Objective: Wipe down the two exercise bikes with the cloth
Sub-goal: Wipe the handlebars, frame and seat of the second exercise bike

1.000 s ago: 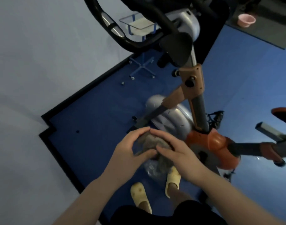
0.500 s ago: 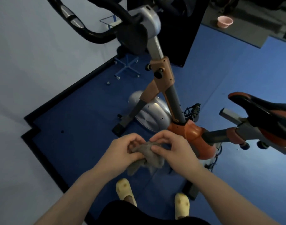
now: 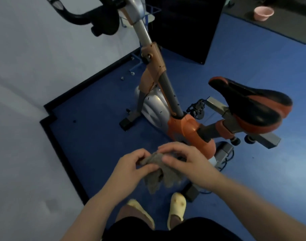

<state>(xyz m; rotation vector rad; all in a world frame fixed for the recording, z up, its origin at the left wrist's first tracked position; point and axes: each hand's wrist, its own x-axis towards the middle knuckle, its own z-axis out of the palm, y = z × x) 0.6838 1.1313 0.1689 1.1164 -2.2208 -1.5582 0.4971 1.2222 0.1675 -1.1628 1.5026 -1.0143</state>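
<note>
Both my hands, left [image 3: 131, 168] and right [image 3: 187, 162], pinched the crumpled grey cloth [image 3: 157, 173] mid-air; orange-and-silver exercise bike [image 3: 183, 126] untouched, I judged wiping not started.

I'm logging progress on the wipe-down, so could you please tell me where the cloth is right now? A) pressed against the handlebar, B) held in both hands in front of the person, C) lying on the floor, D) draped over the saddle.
B: the cloth is bunched between the left hand and right hand, clear of the bike.
</note>
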